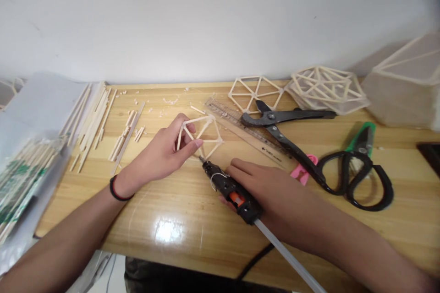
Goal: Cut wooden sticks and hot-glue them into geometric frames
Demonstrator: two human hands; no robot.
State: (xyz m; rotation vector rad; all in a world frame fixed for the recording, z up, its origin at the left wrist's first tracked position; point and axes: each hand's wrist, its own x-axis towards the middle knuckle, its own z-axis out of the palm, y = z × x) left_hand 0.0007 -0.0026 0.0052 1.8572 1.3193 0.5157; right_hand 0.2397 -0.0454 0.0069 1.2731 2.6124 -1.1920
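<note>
Between the thumb and fingers of my left hand is a small stick frame, made of pale wooden sticks joined into triangles. My right hand is wrapped round a black hot glue gun. Its metal nozzle points up and left, close to the lower edge of the frame; whether it touches cannot be made out. A long translucent glue stick runs out of the gun's rear. My right fingers are partly hidden behind the gun.
Loose sticks and cut pieces lie at the left, beside bagged sticks. Beyond my right hand lie a ruler, pliers, a pink clip and black-handled scissors. Flat stick frames rest along the wall.
</note>
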